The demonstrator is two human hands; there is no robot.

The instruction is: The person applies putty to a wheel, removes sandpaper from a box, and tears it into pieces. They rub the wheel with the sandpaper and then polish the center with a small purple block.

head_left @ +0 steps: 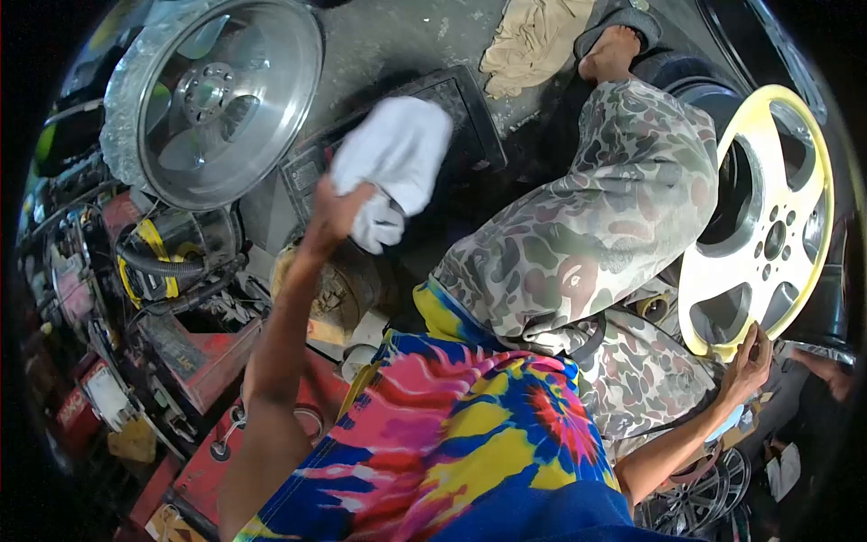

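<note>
My left hand (pixel 340 215) is closed around a bunched white cloth (pixel 397 149), which is slightly blurred and hangs over a black plastic case (pixel 465 113) on the floor. At the right, my right hand (pixel 748 366) grips the lower edge of a pale yellow and silver spoked wheel rim (pixel 759 244). The rim stands tilted beside my camouflage-clad leg (pixel 587 217). Its hub has a centre hole ringed by several bolt holes. My palm is partly hidden, with fingertips against the rim's edge.
A large polished rim (pixel 271 158) with plastic wrap lies at upper left. Below it are a yellow-and-black vacuum-like machine (pixel 149 262) and a red toolbox (pixel 194 343). A tan cloth (pixel 533 41) lies near my foot (pixel 610 54). Another spoked wheel (pixel 709 492) is at lower right.
</note>
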